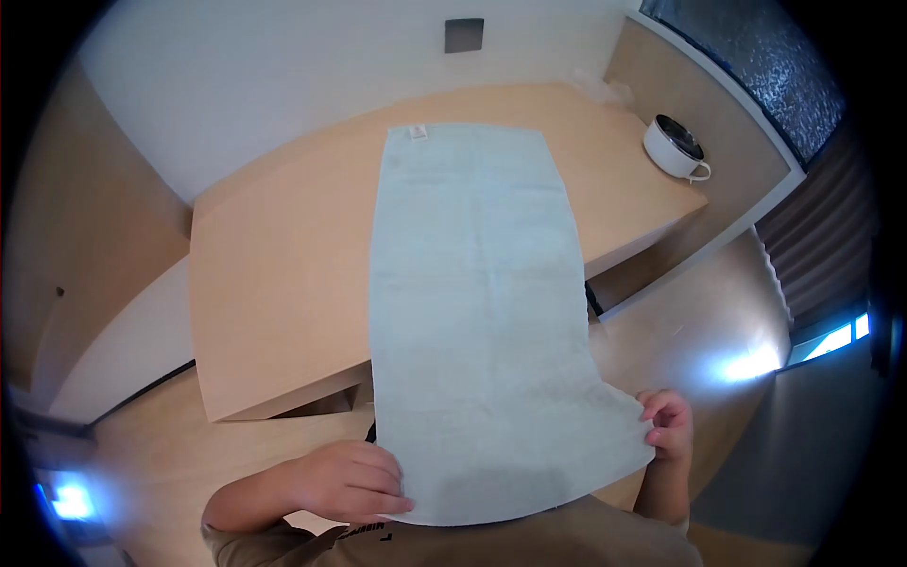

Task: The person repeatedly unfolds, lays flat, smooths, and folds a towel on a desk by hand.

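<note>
A long pale blue-green towel (482, 283) lies spread over the wooden desk, its near end hanging past the front edge toward my body. A small white label sits at its far left corner. My left hand (354, 480) is closed on the near left corner. The near right corner is pinched in my right hand (668, 425), which pulls that corner out to the side. Light creases run across and down the towel's middle.
The desk (283, 274) has open recesses under its front edge. A white pot with a dark lid and handle (674, 148) stands at its back right, near a clear plastic item (602, 90). A wall socket plate (464, 35) is behind; a pleated curtain (822, 227) hangs right.
</note>
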Motion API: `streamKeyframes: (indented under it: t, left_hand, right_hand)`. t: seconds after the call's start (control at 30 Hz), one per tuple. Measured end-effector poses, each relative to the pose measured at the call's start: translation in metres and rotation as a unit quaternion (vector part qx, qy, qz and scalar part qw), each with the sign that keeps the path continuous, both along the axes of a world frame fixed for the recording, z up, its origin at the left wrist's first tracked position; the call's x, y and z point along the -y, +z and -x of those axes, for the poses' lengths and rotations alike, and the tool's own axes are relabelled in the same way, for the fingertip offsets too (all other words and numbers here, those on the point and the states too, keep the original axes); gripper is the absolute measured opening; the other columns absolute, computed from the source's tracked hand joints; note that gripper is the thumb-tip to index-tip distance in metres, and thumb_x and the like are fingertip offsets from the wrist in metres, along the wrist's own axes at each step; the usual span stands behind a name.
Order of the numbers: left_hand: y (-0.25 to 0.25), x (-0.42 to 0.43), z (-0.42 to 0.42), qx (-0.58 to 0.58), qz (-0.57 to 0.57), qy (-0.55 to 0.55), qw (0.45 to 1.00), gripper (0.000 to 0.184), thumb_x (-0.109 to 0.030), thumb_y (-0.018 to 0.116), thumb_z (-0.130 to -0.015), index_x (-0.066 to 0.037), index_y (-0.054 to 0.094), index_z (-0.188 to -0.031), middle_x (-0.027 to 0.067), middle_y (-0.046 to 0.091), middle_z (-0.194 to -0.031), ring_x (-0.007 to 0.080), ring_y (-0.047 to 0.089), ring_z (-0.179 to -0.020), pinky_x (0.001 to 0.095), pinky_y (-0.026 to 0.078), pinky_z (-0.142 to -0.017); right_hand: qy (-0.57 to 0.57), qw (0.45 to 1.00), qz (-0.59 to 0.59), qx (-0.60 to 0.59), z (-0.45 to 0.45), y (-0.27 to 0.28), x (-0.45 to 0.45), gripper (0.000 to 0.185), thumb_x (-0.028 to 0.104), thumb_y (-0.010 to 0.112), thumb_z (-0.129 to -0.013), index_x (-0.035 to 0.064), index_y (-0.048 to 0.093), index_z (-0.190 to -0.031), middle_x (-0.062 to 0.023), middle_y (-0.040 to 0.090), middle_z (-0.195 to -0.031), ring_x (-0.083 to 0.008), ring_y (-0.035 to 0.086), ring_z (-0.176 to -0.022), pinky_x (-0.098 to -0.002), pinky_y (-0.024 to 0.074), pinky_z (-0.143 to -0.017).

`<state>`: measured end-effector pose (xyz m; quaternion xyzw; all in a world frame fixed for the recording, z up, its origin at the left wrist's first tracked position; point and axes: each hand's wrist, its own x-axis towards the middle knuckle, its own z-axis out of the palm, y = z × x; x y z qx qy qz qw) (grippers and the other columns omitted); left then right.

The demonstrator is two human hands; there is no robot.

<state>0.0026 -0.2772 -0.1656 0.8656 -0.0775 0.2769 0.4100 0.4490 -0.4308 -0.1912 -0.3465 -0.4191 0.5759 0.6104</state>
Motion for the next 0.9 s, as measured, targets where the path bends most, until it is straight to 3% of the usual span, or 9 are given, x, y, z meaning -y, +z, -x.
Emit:
streamKeyframes:
  t: [0.13,0.23,0.33,0.43,0.53,0.63,0.73,0.83,0.9]
  left_hand:
    - [0.009,-0.005,0.005,0.003,0.059,0.020,0.998,0.023,-0.006,0.077,-0.084,0.001,0.070,-0.104,0.0096,0.066,-0.087,0.0283,0.066,-0.076,0.0375,0.055,-0.066]
    - [0.022,-0.006,0.008,0.040,0.133,0.014,0.990,0.022,-0.007,0.077,-0.084,0.000,0.070,-0.104,0.0099,0.066,-0.089,0.0282,0.066,-0.076,0.0376,0.055,-0.065]
    - [0.022,-0.006,0.012,-0.005,0.141,-0.001,0.990,0.020,-0.008,0.077,-0.085,-0.001,0.070,-0.102,0.0110,0.068,-0.092,0.0290,0.067,-0.079,0.0378,0.055,-0.065]
    - [0.021,-0.011,0.008,-0.046,0.140,0.012,0.989,0.016,-0.008,0.076,-0.086,-0.001,0.070,-0.098,0.0125,0.070,-0.098,0.0307,0.069,-0.084,0.0372,0.056,-0.068]
    - [0.013,-0.012,0.006,-0.073,0.184,-0.027,0.980,0.013,-0.008,0.075,-0.087,-0.001,0.069,-0.096,0.0123,0.071,-0.103,0.0304,0.070,-0.091,0.0371,0.057,-0.073]
    - [0.008,-0.023,0.006,-0.119,0.191,-0.049,0.973,0.014,-0.008,0.073,-0.088,-0.001,0.068,-0.099,0.0107,0.072,-0.103,0.0289,0.071,-0.096,0.0371,0.058,-0.077]
    - [0.013,-0.031,0.012,-0.144,0.188,-0.050,0.970,0.014,-0.008,0.072,-0.089,-0.002,0.068,-0.102,0.0096,0.073,-0.102,0.0269,0.071,-0.098,0.0373,0.058,-0.078]
    - [0.015,-0.038,0.015,-0.144,0.207,-0.051,0.966,0.014,-0.009,0.071,-0.090,-0.003,0.068,-0.103,0.0100,0.073,-0.103,0.0273,0.071,-0.097,0.0363,0.057,-0.076]
    - [0.009,-0.038,0.020,-0.146,0.222,-0.045,0.963,0.014,-0.009,0.071,-0.090,-0.003,0.068,-0.103,0.0099,0.073,-0.104,0.0266,0.071,-0.094,0.0353,0.057,-0.074]
  right_hand:
    - [0.039,0.999,-0.028,0.019,-0.004,0.014,-0.012,0.033,-0.003,0.081,-0.073,-0.0022,0.069,-0.103,-0.0189,0.068,-0.101,-0.0247,0.065,-0.094,-0.0324,0.0496,-0.080]
    - [0.212,0.970,-0.090,0.084,-0.008,0.019,-0.033,0.038,-0.003,0.083,-0.072,-0.0031,0.069,-0.107,-0.0191,0.068,-0.102,-0.0239,0.065,-0.093,-0.0314,0.0485,-0.079]
    - [0.260,0.944,-0.081,0.185,-0.006,0.031,-0.032,0.042,0.000,0.084,-0.074,-0.0016,0.068,-0.113,-0.0166,0.064,-0.107,-0.0228,0.062,-0.094,-0.0300,0.0470,-0.080]
    - [0.325,0.872,-0.010,0.367,0.013,0.059,-0.039,0.038,0.006,0.083,-0.078,0.0019,0.069,-0.112,-0.0115,0.057,-0.110,-0.0216,0.058,-0.095,-0.0286,0.0455,-0.082]
    - [0.377,0.853,0.063,0.356,0.017,0.052,-0.032,0.033,0.008,0.080,-0.080,0.0061,0.068,-0.111,-0.0097,0.051,-0.110,-0.0224,0.053,-0.098,-0.0277,0.0440,-0.086]
    - [0.366,0.832,0.109,0.402,0.016,0.050,-0.032,0.030,0.008,0.077,-0.081,0.0076,0.068,-0.109,-0.0096,0.051,-0.105,-0.0244,0.052,-0.099,-0.0285,0.0435,-0.087]
    - [0.293,0.839,0.131,0.440,0.006,0.047,-0.017,0.023,0.010,0.076,-0.081,0.0073,0.070,-0.103,-0.0129,0.054,-0.115,-0.0283,0.053,-0.104,-0.0309,0.0435,-0.088]
    - [0.198,0.810,-0.055,0.549,0.012,0.070,-0.034,0.015,0.011,0.075,-0.082,0.0059,0.071,-0.096,-0.0170,0.055,-0.129,-0.0290,0.056,-0.109,-0.0339,0.0451,-0.087]
    - [0.197,0.824,-0.088,0.524,0.014,0.069,-0.043,0.012,0.011,0.075,-0.082,0.0056,0.072,-0.093,-0.0178,0.058,-0.129,-0.0288,0.060,-0.106,-0.0364,0.0468,-0.084]
